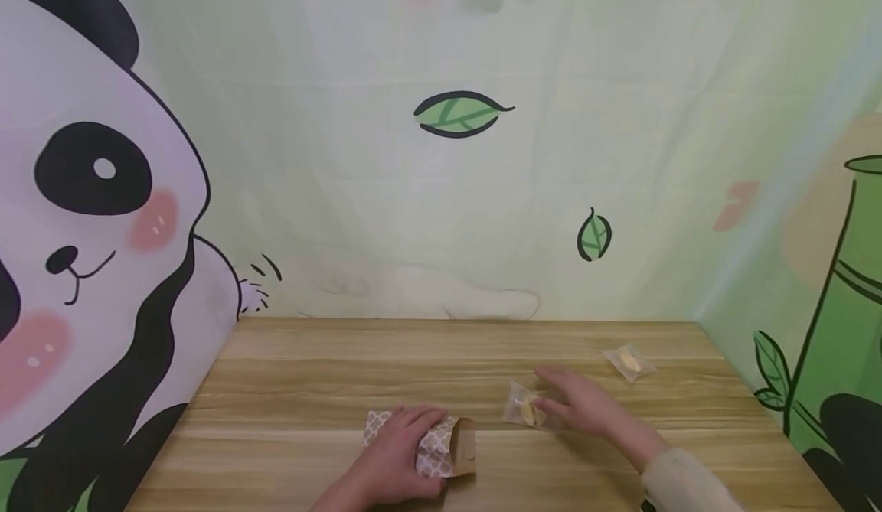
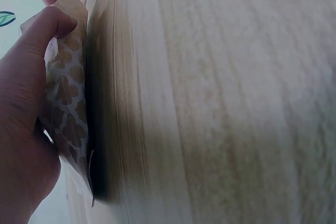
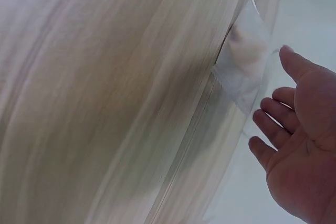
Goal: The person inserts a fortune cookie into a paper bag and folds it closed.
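My left hand (image 1: 393, 462) grips a tan paper bag (image 1: 436, 451) with a white lattice print, lying on its side on the table. The bag's mouth gapes toward the right. In the left wrist view the thumb curls over the patterned side of the bag (image 2: 68, 95). My right hand (image 1: 582, 405) hovers with spread fingers beside a small clear packet (image 1: 522, 411) holding a yellowish piece. The right wrist view shows that packet (image 3: 244, 51) just ahead of the thumb and relaxed fingers, with nothing in the palm.
A second clear packet (image 1: 629, 361) with a similar piece lies farther back to the right. The wood-grain table (image 1: 289, 374) meets a printed cloth backdrop (image 1: 344, 190) at its back edge and both sides.
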### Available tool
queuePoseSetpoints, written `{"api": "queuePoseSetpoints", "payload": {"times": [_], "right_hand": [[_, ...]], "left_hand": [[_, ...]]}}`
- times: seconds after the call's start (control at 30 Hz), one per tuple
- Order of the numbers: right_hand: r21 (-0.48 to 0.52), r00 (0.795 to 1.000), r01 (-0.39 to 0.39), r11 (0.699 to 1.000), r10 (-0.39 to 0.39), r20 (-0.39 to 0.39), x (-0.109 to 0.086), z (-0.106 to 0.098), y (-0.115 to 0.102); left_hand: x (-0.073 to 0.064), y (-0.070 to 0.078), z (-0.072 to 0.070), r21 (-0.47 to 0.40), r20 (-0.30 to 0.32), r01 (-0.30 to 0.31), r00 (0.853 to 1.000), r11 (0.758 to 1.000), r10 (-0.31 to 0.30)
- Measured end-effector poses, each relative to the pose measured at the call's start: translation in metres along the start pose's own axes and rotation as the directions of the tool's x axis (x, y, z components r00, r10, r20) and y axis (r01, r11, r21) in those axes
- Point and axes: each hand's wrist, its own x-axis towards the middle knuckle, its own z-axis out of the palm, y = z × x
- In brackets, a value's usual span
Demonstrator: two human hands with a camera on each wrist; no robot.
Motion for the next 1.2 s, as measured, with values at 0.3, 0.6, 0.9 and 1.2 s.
{"api": "queuePoseSetpoints", "payload": {"times": [0.3, 0.6, 0.9, 1.2], "right_hand": [[0.001, 0.995, -0.015, 1.000, 0.015, 0.094, 0.013, 0.005, 0.004], [0.149, 0.995, -0.065, 0.987, 0.051, 0.091, 0.015, 0.007, 0.003], [0.472, 0.996, -0.085, 0.878, 0.055, 0.077, 0.011, 0.029, -0.016], [0.438, 0.997, -0.075, 0.896, 0.059, 0.051, 0.023, 0.042, -0.043]], "left_hand": [[0.001, 0.003, -0.003, -0.030, 0.047, 0.023, 0.999, 0.999, -0.021], [0.001, 0.007, -0.005, -0.023, 0.068, 0.039, 0.997, 0.999, -0.038], [0.001, 0.006, -0.004, 0.005, 0.037, 0.036, 0.999, 0.999, -0.036], [0.002, 0.006, -0.001, 0.020, 0.019, 0.045, 0.999, 0.999, -0.046]]}}
